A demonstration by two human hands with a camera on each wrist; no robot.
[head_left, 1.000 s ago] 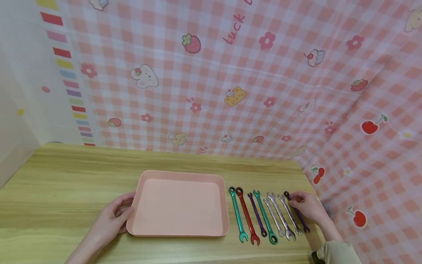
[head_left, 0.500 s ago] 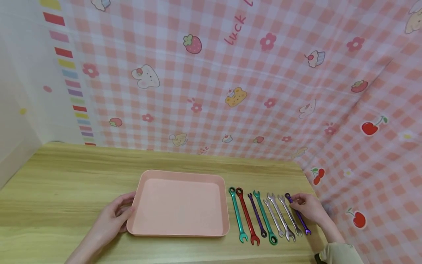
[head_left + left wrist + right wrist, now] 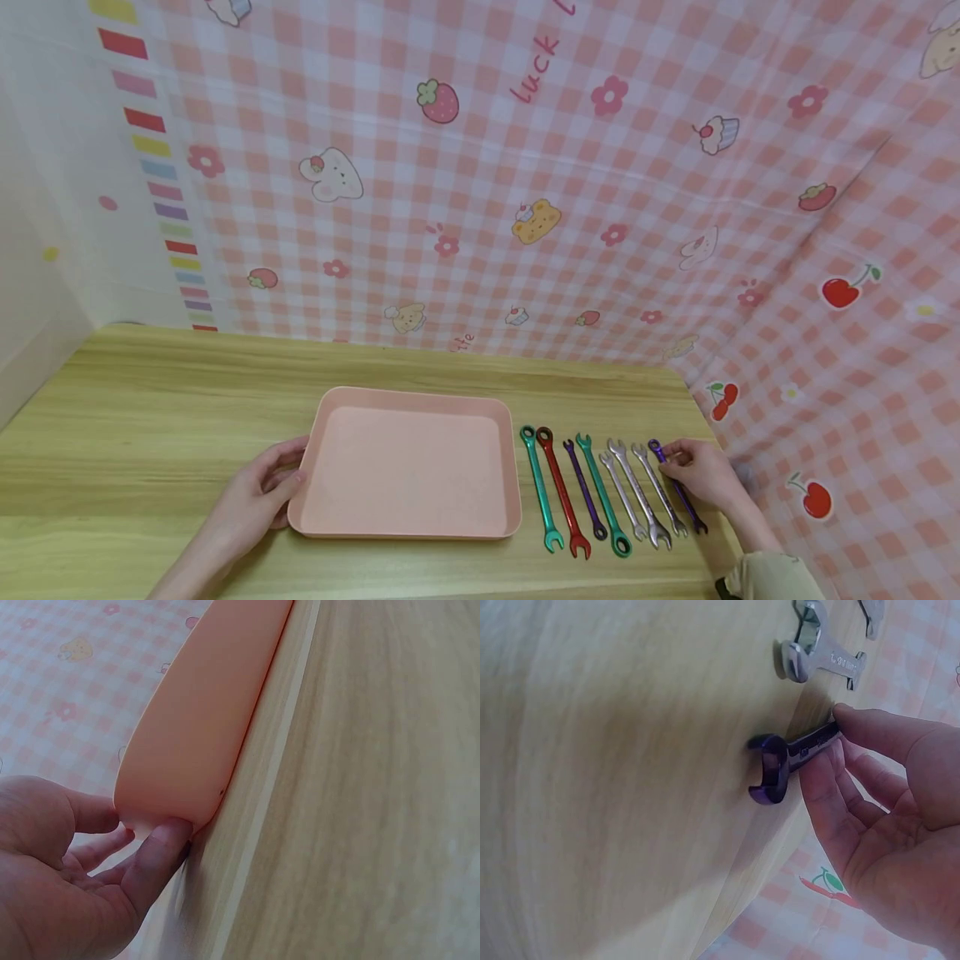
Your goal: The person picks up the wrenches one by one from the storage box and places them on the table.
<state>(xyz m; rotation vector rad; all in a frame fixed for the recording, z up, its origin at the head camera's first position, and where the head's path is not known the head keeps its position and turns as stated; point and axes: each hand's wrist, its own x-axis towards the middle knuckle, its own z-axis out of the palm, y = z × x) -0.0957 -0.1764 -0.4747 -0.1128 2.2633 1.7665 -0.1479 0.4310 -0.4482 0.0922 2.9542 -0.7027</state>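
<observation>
My left hand (image 3: 258, 492) holds the left end of a pink rectangular tray (image 3: 405, 475). In the left wrist view its thumb and a finger press the tray's corner wall (image 3: 184, 727). At the far right of the row, my right hand (image 3: 703, 473) pinches a purple combination wrench (image 3: 686, 500) near its ring end. The right wrist view shows that wrench's open-end jaw (image 3: 772, 769) close over the wood, with thumb and fingers on its shaft. To its left lie silver wrenches (image 3: 660, 492), a teal ratchet wrench (image 3: 600, 483), a smaller purple wrench (image 3: 585, 490), a red wrench (image 3: 564, 492) and another teal wrench (image 3: 542, 492).
All this stands on a light wooden table (image 3: 187, 392). Pink checked cloth (image 3: 465, 167) hangs behind the table and along its right side, close by my right forearm. A pale panel (image 3: 37, 250) stands at the left.
My right hand and the purple wrench have shifted slightly to the right and nearer, away from the silver wrenches. My left hand and the tray have stayed put.
</observation>
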